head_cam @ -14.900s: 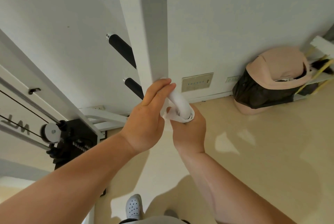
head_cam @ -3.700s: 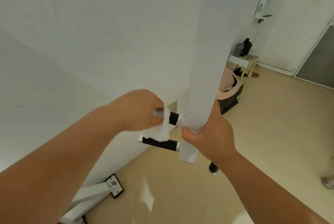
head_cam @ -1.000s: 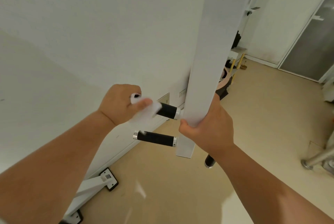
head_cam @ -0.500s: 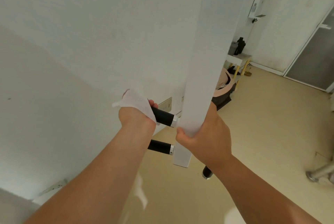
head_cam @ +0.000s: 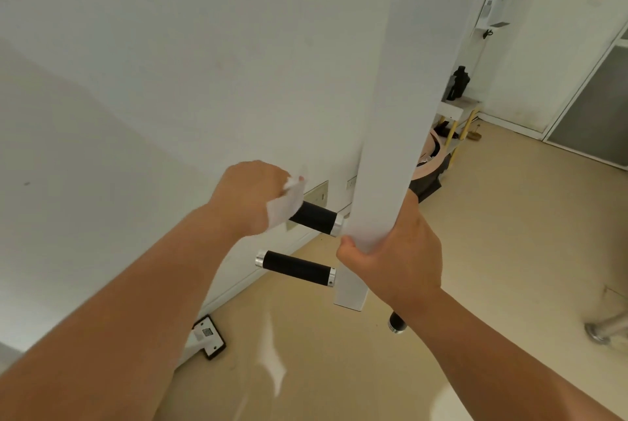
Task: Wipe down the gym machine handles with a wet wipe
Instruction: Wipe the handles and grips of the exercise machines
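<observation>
A white machine beam (head_cam: 401,97) hangs in front of me with black handles sticking out of its lower end. My left hand (head_cam: 251,198) grips the outer end of the upper left handle (head_cam: 314,217) through a white wet wipe (head_cam: 287,203). The lower left handle (head_cam: 295,264) below it is bare. My right hand (head_cam: 397,261) grips the beam from the right, above its open end. Below my right wrist the tip of another black handle (head_cam: 396,322) pokes out.
A white wall runs close behind the handles, with a socket plate (head_cam: 317,196). A white machine foot (head_cam: 207,340) lies on the beige floor at the wall. Behind the beam are a pink bin (head_cam: 428,165) and a small white table (head_cam: 455,113). A metal leg (head_cam: 608,330) shows at right.
My left hand has turned on the upper handle, so the wipe has come round from over the knuckles to the handle side. My right hand has kept its hold on the beam.
</observation>
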